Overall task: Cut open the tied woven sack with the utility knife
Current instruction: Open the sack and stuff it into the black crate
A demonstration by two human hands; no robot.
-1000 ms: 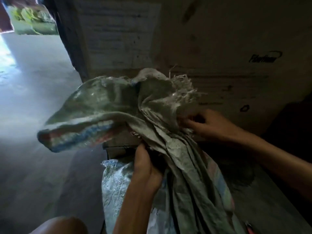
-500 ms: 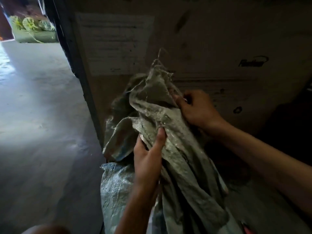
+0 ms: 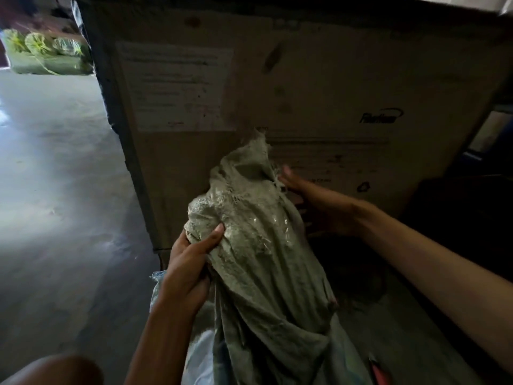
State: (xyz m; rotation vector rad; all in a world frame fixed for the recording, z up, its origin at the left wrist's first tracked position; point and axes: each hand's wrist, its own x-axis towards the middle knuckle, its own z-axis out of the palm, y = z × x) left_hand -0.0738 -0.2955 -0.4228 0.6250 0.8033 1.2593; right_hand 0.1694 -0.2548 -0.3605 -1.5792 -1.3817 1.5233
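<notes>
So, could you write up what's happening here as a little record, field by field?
Setting: dim room, grey concrete floor, big brown cardboard box behind
Main thing: dusty grey-green woven sack, frayed top pointing up
Left hand: grips bunched fabric on the sack's near side
Right hand: against the sack's far side, fingers partly hidden
Utility knife: not clearly visible
</notes>
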